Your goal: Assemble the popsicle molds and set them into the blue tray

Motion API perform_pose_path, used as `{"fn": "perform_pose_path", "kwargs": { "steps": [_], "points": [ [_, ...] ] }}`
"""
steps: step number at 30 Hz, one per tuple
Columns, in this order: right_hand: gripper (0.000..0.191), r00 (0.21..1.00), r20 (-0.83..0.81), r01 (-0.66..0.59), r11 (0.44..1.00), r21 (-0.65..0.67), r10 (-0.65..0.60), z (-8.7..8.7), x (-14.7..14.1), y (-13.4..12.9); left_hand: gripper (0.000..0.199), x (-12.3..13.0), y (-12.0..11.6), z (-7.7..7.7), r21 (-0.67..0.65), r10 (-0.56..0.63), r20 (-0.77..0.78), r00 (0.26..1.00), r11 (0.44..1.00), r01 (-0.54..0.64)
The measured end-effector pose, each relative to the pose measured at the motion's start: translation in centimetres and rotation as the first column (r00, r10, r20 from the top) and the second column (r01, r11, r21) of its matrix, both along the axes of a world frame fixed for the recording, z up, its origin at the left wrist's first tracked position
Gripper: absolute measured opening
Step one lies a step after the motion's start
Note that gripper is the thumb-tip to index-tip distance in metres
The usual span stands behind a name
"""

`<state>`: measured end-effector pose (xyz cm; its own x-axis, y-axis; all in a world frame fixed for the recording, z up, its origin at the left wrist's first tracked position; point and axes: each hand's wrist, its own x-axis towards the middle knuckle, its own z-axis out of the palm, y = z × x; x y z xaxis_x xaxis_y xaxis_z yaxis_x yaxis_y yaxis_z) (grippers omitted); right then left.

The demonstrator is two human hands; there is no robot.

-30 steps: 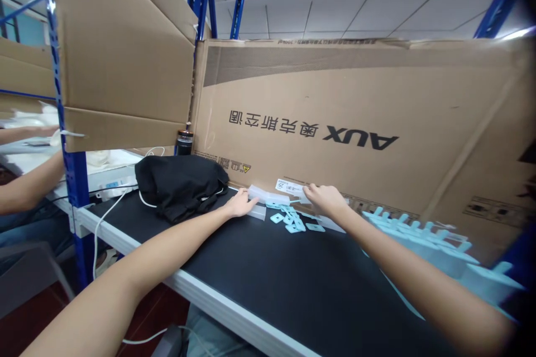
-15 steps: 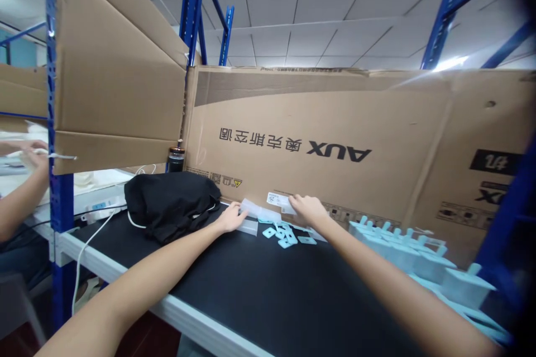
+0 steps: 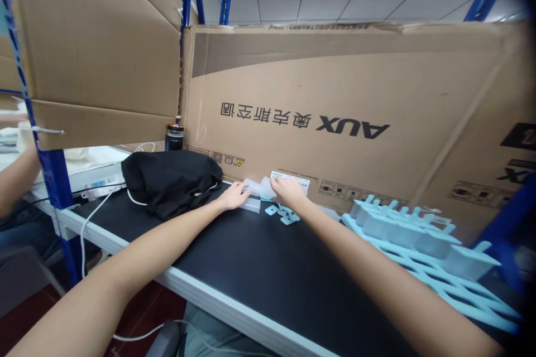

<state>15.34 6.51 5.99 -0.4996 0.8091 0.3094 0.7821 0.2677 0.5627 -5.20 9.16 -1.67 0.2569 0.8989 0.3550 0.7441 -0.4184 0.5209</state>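
My left hand point(image 3: 235, 196) is at the back of the black table, its fingertips on a translucent plastic piece point(image 3: 253, 187); a second clear strip point(image 3: 251, 204) lies just in front of it. To the right, my right hand point(image 3: 288, 189) has its fingers pressed together at a translucent sheet point(image 3: 267, 186); what exactly they pinch is too small to tell. Behind that hand a white label point(image 3: 302, 182) shows against the cardboard. Several small light-blue plates with holes point(image 3: 288, 217) lie in front of and below my right hand.
A black cloth bundle point(image 3: 171, 181) lies left, with a dark jar point(image 3: 175, 137) behind it. A light-blue rack point(image 3: 422, 268) holding several handled moulds stands right. Cardboard point(image 3: 335, 83) walls the back. Another person's arm point(image 3: 19, 178) shows far left, beyond a blue post.
The camera view has tilted downward. My right hand has moved left, closer to my left hand, and the label's position against the cardboard has changed. My left hand stays at the plastic piece.
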Motion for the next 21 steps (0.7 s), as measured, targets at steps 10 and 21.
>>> {"fn": "perform_pose_path", "kwargs": {
  "steps": [10,21],
  "points": [
    [0.044,0.997,-0.04,0.071,0.993,0.09,-0.068,-1.3,-0.3,0.6,0.054,0.0,-0.2,0.2,0.041,0.022,0.015,1.0,0.999,-0.022],
    [0.03,0.994,-0.082,0.087,0.991,0.102,-0.078,-1.9,0.0,0.9,0.051,0.1,-0.2,0.4,0.029,0.04,0.037,0.998,0.999,-0.041]
  ]
}}
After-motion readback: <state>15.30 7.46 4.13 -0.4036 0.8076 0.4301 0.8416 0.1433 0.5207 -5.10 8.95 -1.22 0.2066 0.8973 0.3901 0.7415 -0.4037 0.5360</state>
